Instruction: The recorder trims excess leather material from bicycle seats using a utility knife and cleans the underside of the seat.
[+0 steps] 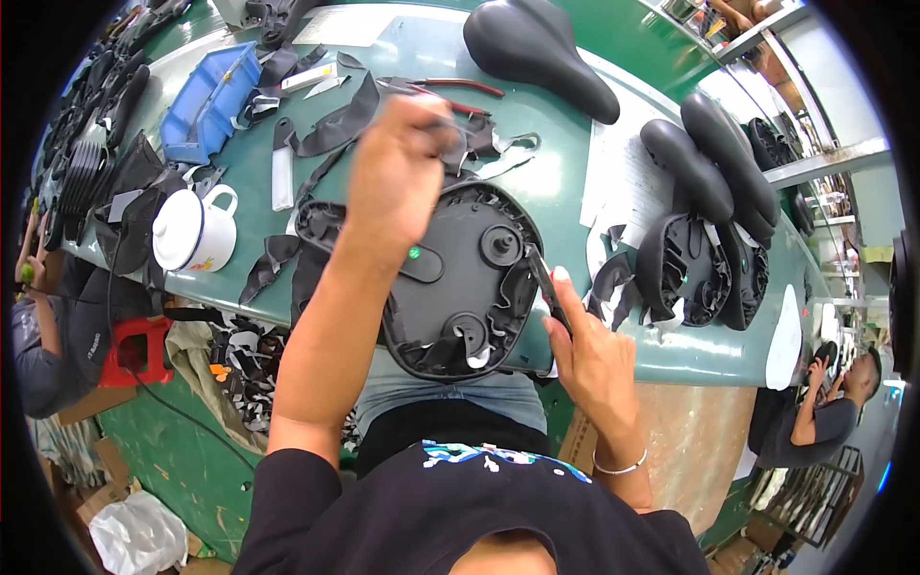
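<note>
A black bicycle saddle (460,283) lies underside up in front of me at the near table edge, its cover bunched in folds along the rim. My right hand (594,359) is closed around a slim dark-handled tool (546,283) with a metal tip, which meets the saddle's right rim. Over the saddle's upper left part my left hand (398,172) is raised, smeared by motion. Its fingers are curled in, and whatever they hold is too blurred to name. Red-handled pliers (465,86) lie just beyond that hand, among black cover scraps (345,120).
Finished-looking black saddles (537,53) rest at the far side and right, some upturned (685,268). At left stand a blue bin (209,103) and a white lidded enamel mug (196,230). A red stool (139,350) is on the floor. Other people work at both sides.
</note>
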{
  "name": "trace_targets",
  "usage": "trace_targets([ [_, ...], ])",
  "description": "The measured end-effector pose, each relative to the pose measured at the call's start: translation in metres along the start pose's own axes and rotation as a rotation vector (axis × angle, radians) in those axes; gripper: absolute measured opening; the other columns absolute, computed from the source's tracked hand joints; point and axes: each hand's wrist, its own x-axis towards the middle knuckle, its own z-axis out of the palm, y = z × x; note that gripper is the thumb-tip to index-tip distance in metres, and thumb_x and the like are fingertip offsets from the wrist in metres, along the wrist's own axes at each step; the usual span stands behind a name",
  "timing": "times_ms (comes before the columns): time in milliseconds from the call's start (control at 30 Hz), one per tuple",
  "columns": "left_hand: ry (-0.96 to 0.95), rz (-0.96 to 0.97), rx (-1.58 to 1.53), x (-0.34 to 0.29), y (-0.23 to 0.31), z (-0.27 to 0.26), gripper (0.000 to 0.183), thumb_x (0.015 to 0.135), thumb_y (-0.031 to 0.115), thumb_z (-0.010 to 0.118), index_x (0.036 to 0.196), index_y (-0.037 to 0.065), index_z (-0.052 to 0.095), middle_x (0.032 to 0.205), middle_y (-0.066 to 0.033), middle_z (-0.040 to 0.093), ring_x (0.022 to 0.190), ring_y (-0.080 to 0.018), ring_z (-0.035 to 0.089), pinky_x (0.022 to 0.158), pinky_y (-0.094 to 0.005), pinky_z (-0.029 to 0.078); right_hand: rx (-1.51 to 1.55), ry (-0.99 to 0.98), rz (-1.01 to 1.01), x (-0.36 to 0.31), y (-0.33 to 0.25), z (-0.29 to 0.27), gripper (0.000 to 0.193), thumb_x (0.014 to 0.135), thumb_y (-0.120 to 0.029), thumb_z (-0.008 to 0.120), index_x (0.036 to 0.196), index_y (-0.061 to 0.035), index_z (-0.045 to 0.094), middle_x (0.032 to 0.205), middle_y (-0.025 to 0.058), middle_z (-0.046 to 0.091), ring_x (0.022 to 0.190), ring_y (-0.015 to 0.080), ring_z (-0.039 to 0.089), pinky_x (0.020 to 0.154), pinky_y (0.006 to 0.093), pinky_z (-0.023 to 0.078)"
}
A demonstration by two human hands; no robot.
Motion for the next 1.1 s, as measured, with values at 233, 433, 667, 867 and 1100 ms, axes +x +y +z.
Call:
trace_targets([
  [233, -0.016, 0.692, 1.841, -0.024, 0.007, -0.009, 0.040, 0.088, 0.040, 0.061, 0.109, 0.006, 0.059, 0.084, -0.0153, 0.066, 0.082, -0.0329, 0.063, 0.075, -0.0393, 0.048, -0.063, 0.088, -0.163, 0.023, 0.006, -0.019, 0.051, 0.084, -0.017, 0.066, 0.133, -0.0185, 0.052, 0.068, 0.0083, 0.057, 0.051, 0.0262, 0.055, 0.047, 0.0360, 0.040],
  [433, -0.091, 0.078, 2.002, -0.055, -0.011, -0.012, 0.030, 0.096, 0.035, 0.048, 0.083, 0.010, 0.058, 0.067, -0.0140, 0.062, 0.062, -0.0382, 0.061, 0.055, -0.0475, 0.047, -0.294, -0.061, -0.160, 0.007, 0.004, -0.011, 0.058, 0.086, -0.022, 0.063, 0.140, -0.0179, 0.042, 0.061, 0.0099, 0.054, 0.048, 0.0297, 0.055, 0.045, 0.0404, 0.040],
  [667, 0.149, 0.223, 1.981, -0.081, -0.011, -0.019, 0.027, 0.095, 0.033, 0.049, 0.091, 0.010, 0.062, 0.073, -0.0118, 0.064, 0.061, -0.0351, 0.062, 0.053, -0.0444, 0.047, 0.064, -0.223, 0.035, -0.026, -0.015, -0.023, 0.048, 0.089, -0.016, 0.059, 0.134, -0.0098, 0.044, 0.072, 0.0172, 0.065, 0.054, 0.0346, 0.062, 0.047, 0.0406, 0.046],
  [867, 0.117, 0.192, 2.035, -0.081, -0.011, -0.010, 0.026, 0.096, 0.034, 0.048, 0.097, 0.011, 0.061, 0.072, -0.0116, 0.064, 0.061, -0.0342, 0.062, 0.053, -0.0442, 0.047, 0.335, 0.186, -0.114, 0.058, -0.018, 0.014, 0.065, 0.079, -0.003, 0.068, 0.137, -0.0082, 0.041, 0.109, 0.0199, 0.064, 0.082, 0.0276, 0.068, 0.069, 0.0382, 0.052],
  [1100, 0.183, 0.173, 1.992, -0.075, -0.007, -0.008, 0.021, 0.089, 0.030, 0.059, 0.101, 0.014, 0.062, 0.094, -0.0091, 0.063, 0.088, -0.0289, 0.061, 0.071, -0.0427, 0.045, 1.055, -0.006, 0.137, 0.045, 0.002, -0.001, 0.051, 0.076, -0.003, 0.067, 0.123, 0.0003, 0.050, 0.092, -0.0003, 0.058, 0.077, 0.0046, 0.049, 0.069, 0.0197, 0.042],
])
